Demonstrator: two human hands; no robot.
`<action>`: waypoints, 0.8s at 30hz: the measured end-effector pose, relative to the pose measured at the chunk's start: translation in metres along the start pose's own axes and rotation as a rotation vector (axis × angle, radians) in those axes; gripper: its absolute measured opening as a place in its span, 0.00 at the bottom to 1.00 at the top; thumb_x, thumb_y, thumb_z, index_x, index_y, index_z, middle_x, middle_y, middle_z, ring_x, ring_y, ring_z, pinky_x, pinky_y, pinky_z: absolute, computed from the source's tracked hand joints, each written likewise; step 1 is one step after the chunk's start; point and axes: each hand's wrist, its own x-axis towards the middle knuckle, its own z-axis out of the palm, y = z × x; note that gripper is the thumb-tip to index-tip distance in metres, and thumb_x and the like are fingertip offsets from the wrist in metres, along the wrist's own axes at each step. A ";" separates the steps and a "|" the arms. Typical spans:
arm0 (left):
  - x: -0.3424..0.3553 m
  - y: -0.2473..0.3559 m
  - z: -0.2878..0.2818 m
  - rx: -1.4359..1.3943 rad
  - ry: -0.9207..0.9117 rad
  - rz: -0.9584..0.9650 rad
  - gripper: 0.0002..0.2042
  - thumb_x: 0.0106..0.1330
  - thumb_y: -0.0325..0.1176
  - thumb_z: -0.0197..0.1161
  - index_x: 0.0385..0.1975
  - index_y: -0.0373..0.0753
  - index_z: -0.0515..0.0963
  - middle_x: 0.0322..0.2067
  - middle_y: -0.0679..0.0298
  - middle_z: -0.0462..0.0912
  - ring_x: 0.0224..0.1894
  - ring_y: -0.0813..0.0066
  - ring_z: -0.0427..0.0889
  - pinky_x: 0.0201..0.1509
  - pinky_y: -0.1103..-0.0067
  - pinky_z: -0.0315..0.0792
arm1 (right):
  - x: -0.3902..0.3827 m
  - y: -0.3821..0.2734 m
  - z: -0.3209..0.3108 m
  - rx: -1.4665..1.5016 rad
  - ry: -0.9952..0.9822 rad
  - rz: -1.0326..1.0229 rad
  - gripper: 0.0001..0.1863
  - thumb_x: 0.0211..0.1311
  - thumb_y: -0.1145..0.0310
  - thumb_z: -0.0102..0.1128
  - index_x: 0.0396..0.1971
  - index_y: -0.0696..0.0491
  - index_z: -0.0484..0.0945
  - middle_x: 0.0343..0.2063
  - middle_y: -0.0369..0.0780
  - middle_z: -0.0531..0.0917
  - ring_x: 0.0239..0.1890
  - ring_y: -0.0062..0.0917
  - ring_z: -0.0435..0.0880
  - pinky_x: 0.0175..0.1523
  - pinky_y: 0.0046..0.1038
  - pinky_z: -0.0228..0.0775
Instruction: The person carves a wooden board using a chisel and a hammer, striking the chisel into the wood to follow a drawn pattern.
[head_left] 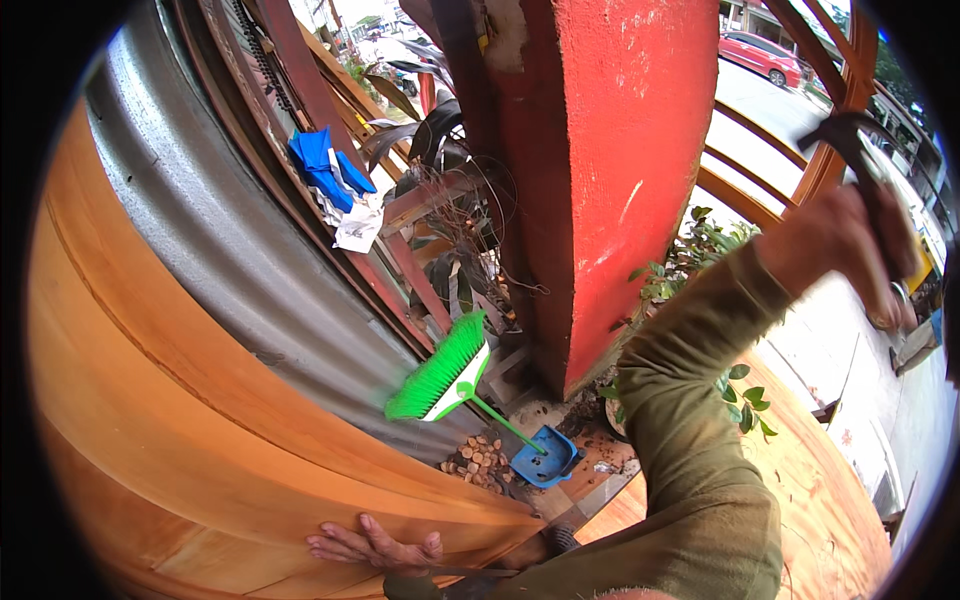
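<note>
Raised at the upper right, my right hand [845, 240] is wrapped round a hammer [850, 140], its dark head pointing up and somewhat blurred. At the lower middle, my left hand [372, 545] lies on a large orange-brown wooden panel [220, 430] with its fingers spread, holding nothing. The panel curves across the lower left in this lens. My right arm, in an olive sleeve [690, 430], crosses the right side and covers part of a pale wooden surface [825, 490].
Behind the panel stands corrugated metal sheeting [210, 180]. A green broom [440, 375] leans bristles-up beside a blue dustpan [545, 457] and small round wood pieces [478, 462]. A red pillar [630, 170] rises ahead. Plants [690, 255], wooden railing [750, 190] and a parked red car [760, 58] lie beyond.
</note>
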 end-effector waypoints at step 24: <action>-0.003 0.007 0.009 -0.044 -0.001 0.011 0.44 0.71 0.74 0.34 0.78 0.48 0.56 0.79 0.41 0.47 0.80 0.28 0.38 0.76 0.34 0.29 | -0.012 0.080 -0.044 -0.279 -0.046 0.119 0.42 0.69 0.27 0.24 0.14 0.50 0.64 0.10 0.37 0.65 0.14 0.29 0.66 0.24 0.33 0.62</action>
